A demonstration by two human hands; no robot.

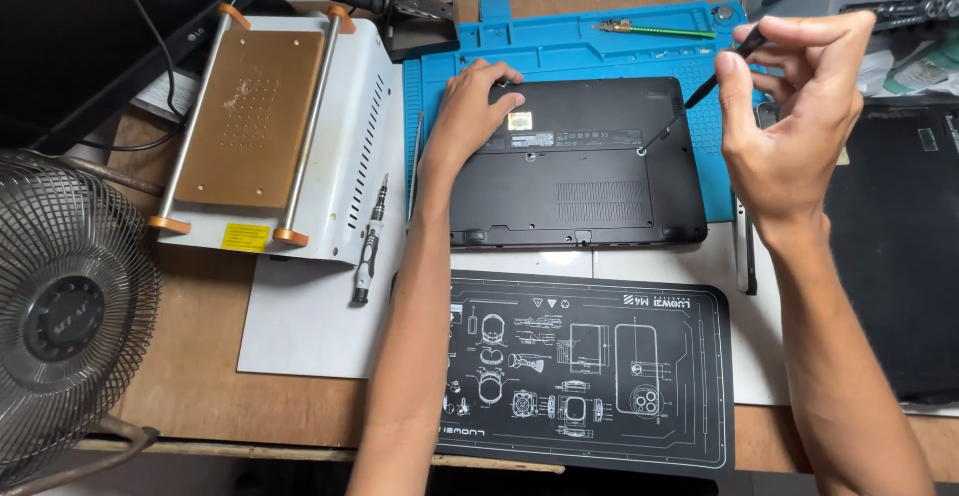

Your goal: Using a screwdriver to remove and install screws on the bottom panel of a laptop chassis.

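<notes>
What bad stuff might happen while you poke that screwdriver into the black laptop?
The thin screwdriver in the right hand meets the laptop at a slant, so its tip might slip and scratch the case. Only the left hand steadies the laptop, so it might slide on the blue mat.

A small yellow label (245, 236) sits on the white machine's front; a dark monitor screen (90, 26) fills the top-left corner.

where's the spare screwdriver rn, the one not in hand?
In the head view, the spare screwdriver lies left of the laptop, on the white sheet beside the white heating station, just outside the left hand's forearm.
</notes>
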